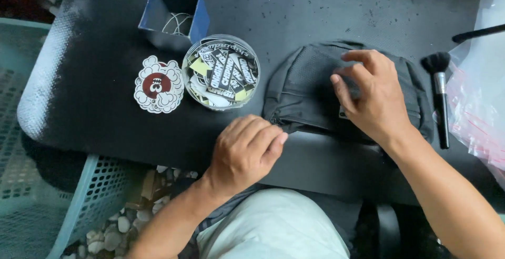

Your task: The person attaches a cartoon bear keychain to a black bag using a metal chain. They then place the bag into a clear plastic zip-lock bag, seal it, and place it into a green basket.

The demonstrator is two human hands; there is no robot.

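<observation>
A small black fabric zip pouch (315,88) lies on the dark counter (105,80) beside a round clear tub of stickers (221,72). The right hand (376,98) presses flat on it, fingers spread, holding nothing; the left hand (244,151), fingers curled, pinches near its zip end. Holding the pouch flat steadies the zip.
</observation>
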